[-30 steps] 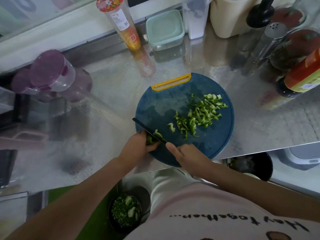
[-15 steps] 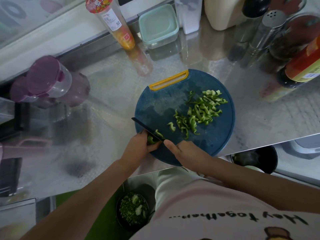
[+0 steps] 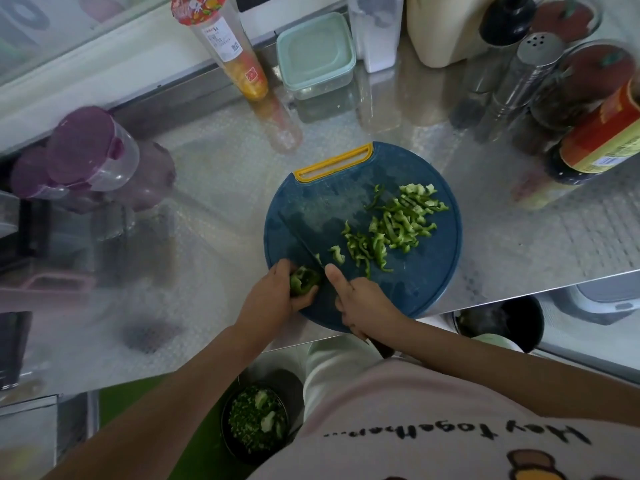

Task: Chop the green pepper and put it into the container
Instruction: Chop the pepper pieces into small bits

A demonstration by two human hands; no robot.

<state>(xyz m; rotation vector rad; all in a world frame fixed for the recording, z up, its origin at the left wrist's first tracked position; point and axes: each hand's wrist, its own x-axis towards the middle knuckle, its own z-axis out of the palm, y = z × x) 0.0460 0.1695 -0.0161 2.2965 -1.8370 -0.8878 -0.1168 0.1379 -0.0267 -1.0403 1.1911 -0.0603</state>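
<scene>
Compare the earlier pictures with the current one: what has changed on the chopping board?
The black-bladed knife in the right hand has come off the green pepper chunk, which now shows more fully in the left hand. Both hands keep their hold; the pile of cut green strips on the round blue chopping board lies as before.

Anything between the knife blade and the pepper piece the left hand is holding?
Nothing visible. The left hand grips the pepper piece at the near-left edge of the cutting board; the knife in the right hand has its blade right beside it. The cut strips lie to the blade's right.
</scene>
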